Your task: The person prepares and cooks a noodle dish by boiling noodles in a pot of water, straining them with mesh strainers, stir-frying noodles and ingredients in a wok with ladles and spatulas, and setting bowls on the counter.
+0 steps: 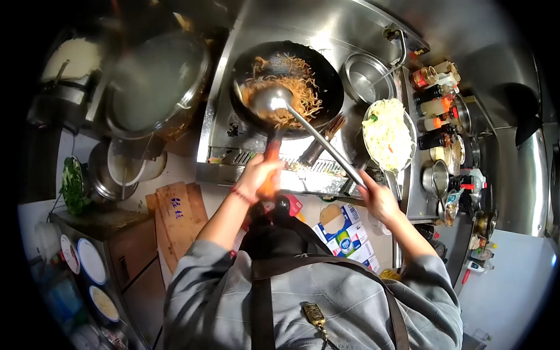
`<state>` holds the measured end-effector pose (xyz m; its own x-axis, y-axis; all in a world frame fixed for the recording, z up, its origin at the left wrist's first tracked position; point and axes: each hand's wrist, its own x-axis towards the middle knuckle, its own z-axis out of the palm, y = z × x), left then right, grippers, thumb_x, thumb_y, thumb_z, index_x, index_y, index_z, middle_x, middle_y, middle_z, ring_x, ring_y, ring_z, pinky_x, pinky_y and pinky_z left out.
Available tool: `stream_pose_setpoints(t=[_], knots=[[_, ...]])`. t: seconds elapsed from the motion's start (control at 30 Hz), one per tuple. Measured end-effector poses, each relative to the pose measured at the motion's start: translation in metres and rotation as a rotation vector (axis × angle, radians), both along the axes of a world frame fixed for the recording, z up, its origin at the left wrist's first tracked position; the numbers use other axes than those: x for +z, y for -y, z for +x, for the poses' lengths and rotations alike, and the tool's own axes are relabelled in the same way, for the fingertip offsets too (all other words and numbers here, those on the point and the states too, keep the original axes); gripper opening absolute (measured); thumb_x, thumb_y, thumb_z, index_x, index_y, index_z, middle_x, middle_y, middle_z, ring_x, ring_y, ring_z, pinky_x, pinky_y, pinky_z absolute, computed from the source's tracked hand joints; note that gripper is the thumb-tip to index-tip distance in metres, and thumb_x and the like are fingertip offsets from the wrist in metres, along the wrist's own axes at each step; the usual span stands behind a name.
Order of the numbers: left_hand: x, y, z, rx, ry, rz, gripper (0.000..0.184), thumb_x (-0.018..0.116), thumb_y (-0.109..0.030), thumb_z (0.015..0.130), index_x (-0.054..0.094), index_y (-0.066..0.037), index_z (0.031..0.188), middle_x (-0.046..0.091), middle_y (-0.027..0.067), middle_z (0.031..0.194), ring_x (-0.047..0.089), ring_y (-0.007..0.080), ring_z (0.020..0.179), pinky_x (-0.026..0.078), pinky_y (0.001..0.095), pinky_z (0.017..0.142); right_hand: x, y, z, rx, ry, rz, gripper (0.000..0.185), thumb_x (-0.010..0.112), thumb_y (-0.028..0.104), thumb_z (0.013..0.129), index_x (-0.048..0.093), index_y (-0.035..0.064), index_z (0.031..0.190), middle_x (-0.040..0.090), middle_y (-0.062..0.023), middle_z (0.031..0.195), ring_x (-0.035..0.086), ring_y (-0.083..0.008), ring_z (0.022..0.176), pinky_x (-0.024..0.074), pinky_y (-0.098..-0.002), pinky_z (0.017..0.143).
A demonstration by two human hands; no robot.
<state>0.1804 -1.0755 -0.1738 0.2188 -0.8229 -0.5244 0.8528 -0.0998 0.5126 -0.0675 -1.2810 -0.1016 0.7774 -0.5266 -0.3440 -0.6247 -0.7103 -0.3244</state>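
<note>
My left hand [256, 177] is wrapped round the orange-brown handle [271, 160] of a black wok [332, 87]. Browned noodle-like strips [306, 96] lie in the wok. My right hand [379, 201] grips the lower end of a long metal ladle [321, 139], whose round bowl rests over the food at the wok's left side. To the right of the wok a strainer [413, 137] holds a heap of pale shredded food [386, 137]. A bundled brush [318, 146] lies between the wok and the strainer, partly behind the ladle's shaft.
A metal bowl [357, 64] sits at the wok's upper right, with sauce bottles [431, 123] along the right. At left are a large steaming pot [154, 87], leafy greens [73, 186] and plates [91, 262]. Cardboard [178, 219] lies on the floor.
</note>
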Motion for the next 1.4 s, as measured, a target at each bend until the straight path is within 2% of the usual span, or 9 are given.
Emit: stream_pose_setpoints(t=[0.07,0.13,0.37,0.6,0.77,0.9,1.03,1.23,1.4], knots=[[0.018,-0.026,-0.011,-0.020,-0.091,-0.037,0.008,0.053,-0.004,0.083,0.046,-0.004,0.080,0.044,0.0019,0.060,0.042,0.0104,0.044,0.034,0.0256,0.038,0.033,0.018,-0.046,0.026,-0.131,-0.022,0.044,0.056,0.014,0.085,0.045,0.0090,0.127,0.061,-0.0246,0.090,0.062,-0.0367,0.078,0.0511,-0.0385,0.066],[0.011,-0.028,-0.008,-0.119,-0.041,-0.082,0.008,0.053,-0.007,0.082,0.048,-0.004,0.076,0.044,0.0023,0.053,0.044,0.0126,0.042,0.035,0.0282,0.037,0.034,0.055,-0.059,-0.018,-0.148,0.165,0.043,0.050,0.011,0.089,0.041,-0.0017,0.129,0.065,-0.0079,0.098,0.060,-0.0153,0.085,0.0475,-0.0279,0.082],[-0.018,-0.021,-0.036,0.010,-0.128,-0.062,0.011,0.052,-0.003,0.081,0.044,-0.007,0.087,0.044,0.0030,0.059,0.044,0.0113,0.041,0.035,0.0260,0.036,-0.031,0.128,0.034,0.091,0.383,0.047,0.032,0.050,0.022,0.092,0.053,0.0062,0.119,0.055,-0.0096,0.065,0.053,-0.0173,0.061,0.0455,-0.0305,0.063],[0.014,0.017,0.000,0.037,-0.057,-0.014,0.015,0.056,-0.007,0.080,0.045,-0.005,0.069,0.043,0.0024,0.054,0.043,0.0112,0.043,0.034,0.0251,0.039,0.046,0.066,0.018,-0.540,0.370,0.541,0.030,0.044,0.024,0.094,0.053,0.0001,0.110,0.042,0.0046,0.054,0.044,-0.0055,0.046,0.0349,-0.0212,0.040],[-0.026,0.032,0.003,0.039,-0.094,-0.029,0.008,0.055,-0.004,0.081,0.047,-0.004,0.078,0.046,0.0037,0.064,0.046,0.0112,0.048,0.036,0.0260,0.041,-0.055,0.050,0.117,-0.521,0.131,0.523,0.030,0.044,0.023,0.092,0.052,0.0020,0.111,0.057,-0.0117,0.078,0.050,-0.0172,0.064,0.0423,-0.0318,0.058],[-0.061,0.037,0.011,-0.001,-0.546,-0.317,0.008,0.051,-0.007,0.085,0.046,-0.006,0.079,0.041,-0.0001,0.062,0.041,0.0076,0.048,0.035,0.0217,0.045,-0.046,0.072,0.076,-0.009,0.148,0.191,0.029,0.046,0.015,0.090,0.049,0.0015,0.115,0.062,-0.0190,0.088,0.057,-0.0206,0.069,0.0471,-0.0328,0.063],[-0.060,0.033,-0.002,0.022,-0.060,-0.102,0.010,0.053,-0.004,0.082,0.044,-0.006,0.076,0.044,0.0017,0.058,0.043,0.0089,0.046,0.035,0.0242,0.041,-0.018,0.056,0.078,-0.104,0.023,-0.099,0.029,0.041,0.017,0.093,0.047,0.0007,0.116,0.063,-0.0142,0.085,0.056,-0.0151,0.056,0.0475,-0.0240,0.050],[-0.028,-0.023,-0.043,0.082,0.131,-0.085,0.020,0.054,0.000,0.080,0.037,-0.008,0.089,0.042,0.0028,0.058,0.045,0.0119,0.041,0.039,0.0295,0.037,0.016,-0.044,0.061,-0.591,0.147,1.383,0.019,0.043,0.025,0.094,0.046,0.0110,0.107,0.039,-0.0014,0.057,0.033,-0.0095,0.035,0.0324,-0.0229,0.031],[0.042,-0.137,-0.102,0.291,0.103,0.056,0.037,0.052,0.003,0.079,0.036,-0.008,0.110,0.044,0.0038,0.061,0.047,0.0123,0.044,0.041,0.0289,0.040,0.034,-0.051,0.060,-0.324,-0.197,1.409,0.032,0.043,0.024,0.094,0.044,0.0144,0.125,0.038,-0.0011,0.056,0.027,-0.0072,0.037,0.0271,-0.0211,0.031]])
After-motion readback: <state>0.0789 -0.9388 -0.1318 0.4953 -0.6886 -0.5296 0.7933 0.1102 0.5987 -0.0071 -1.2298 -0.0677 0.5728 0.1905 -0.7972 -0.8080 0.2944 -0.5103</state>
